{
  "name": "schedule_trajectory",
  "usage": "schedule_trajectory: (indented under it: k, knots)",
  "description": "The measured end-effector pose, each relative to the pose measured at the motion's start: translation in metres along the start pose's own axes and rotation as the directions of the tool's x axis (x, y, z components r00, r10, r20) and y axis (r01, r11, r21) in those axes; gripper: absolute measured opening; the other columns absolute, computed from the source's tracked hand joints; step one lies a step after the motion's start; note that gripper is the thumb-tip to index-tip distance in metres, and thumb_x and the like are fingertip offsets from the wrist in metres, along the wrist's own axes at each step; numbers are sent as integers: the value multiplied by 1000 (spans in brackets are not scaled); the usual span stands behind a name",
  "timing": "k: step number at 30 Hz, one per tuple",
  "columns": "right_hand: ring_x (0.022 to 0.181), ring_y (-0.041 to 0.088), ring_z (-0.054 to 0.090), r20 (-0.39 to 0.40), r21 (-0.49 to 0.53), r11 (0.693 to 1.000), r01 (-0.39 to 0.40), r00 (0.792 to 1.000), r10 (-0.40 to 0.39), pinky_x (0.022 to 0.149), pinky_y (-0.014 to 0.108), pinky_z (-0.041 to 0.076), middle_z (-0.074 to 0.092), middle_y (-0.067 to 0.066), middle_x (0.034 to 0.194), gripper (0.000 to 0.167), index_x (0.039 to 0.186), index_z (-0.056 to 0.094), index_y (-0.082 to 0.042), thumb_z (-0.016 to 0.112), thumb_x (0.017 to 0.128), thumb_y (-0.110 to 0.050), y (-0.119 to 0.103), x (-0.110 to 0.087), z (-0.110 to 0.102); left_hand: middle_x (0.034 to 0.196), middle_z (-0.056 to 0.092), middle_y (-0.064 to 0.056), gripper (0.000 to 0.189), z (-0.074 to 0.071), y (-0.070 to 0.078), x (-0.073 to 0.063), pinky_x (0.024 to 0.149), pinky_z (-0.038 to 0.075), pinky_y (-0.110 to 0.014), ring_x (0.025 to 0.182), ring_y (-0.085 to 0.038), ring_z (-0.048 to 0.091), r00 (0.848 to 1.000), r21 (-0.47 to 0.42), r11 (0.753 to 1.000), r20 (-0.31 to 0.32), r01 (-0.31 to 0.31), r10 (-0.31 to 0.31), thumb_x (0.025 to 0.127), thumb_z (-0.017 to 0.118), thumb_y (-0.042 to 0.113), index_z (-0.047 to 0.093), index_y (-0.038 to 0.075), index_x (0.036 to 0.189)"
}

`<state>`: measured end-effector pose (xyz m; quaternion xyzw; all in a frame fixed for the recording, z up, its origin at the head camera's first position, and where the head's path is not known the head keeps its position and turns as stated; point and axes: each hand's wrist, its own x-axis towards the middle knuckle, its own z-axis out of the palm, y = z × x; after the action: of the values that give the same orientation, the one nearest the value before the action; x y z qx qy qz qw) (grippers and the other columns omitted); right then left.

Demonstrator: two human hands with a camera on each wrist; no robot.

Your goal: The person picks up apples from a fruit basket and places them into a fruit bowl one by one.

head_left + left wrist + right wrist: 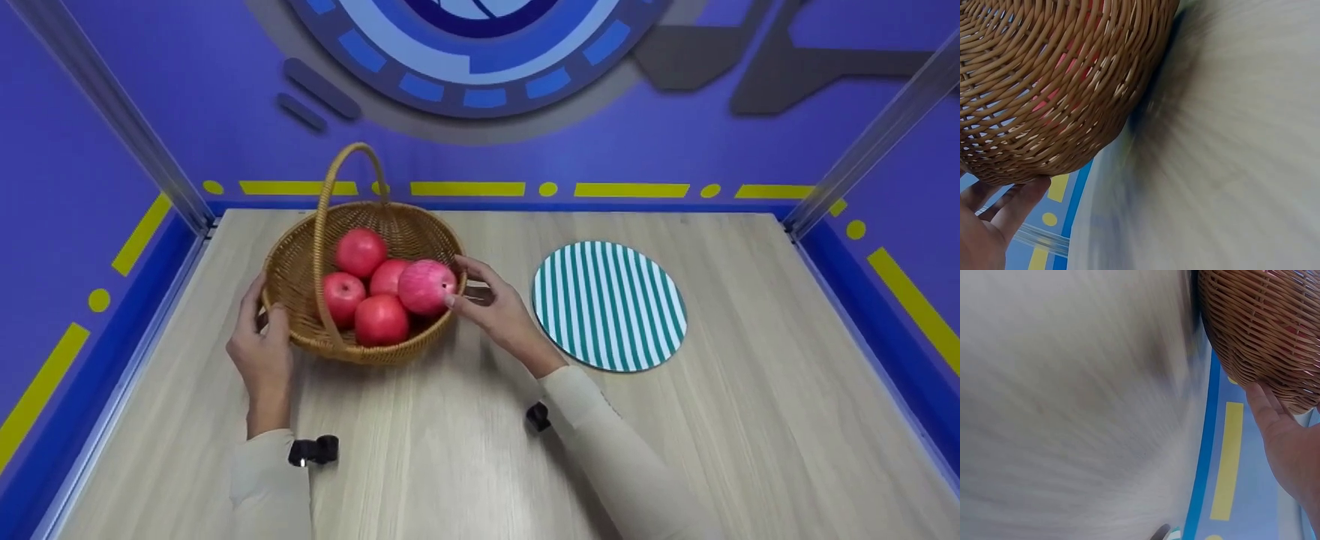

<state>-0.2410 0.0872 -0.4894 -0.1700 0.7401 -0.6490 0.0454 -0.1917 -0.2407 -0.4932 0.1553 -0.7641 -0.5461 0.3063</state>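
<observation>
A brown wicker basket (pixel 360 356) with a tall arched handle (pixel 322 247) is between the two hands in the head view. Several red apples (pixel 361 253) lie inside, along with a pink streaked round fruit (pixel 426 288) near the right rim. The left hand (pixel 262 345) grips the basket's left side at the rim. On the opposite side, the right hand (pixel 499 311) holds the rim, its thumb beside the pink fruit. Both wrist views show the woven wall from close up, with the left fingers (pixel 1019 205) and right fingers (pixel 1266 410) against it.
A round mat (pixel 609 306) with green and white stripes lies on the pale wooden table (pixel 465 450), right of the basket. Blue-purple panels (pixel 480 161) with yellow marks enclose the table at the back and both sides. A black wrist camera (pixel 315 450) sits at the left cuff.
</observation>
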Motion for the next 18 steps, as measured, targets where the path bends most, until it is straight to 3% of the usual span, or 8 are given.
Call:
schedule_trajectory:
  k: [7,18]
  knots:
    - [127,25,64,-13,14,1000,-11,1000,11,101,38,56,57,10,145,66,157,53,-22,79,98,-31,4,-1,-3,139,69,-1,47,7,5,-1,89,50,-19,113,-23,69,999,-43,999,-44,-16,14,101,56,17,69,26,145]
    - [129,28,63,-25,23,1000,-6,1000,7,103,39,55,56,12,147,65,159,51,-21,77,99,-27,8,-7,-15,145,65,2,48,19,8,-4,99,51,-26,119,-24,66,999,-55,998,-9,-37,37,101,56,16,67,23,147]
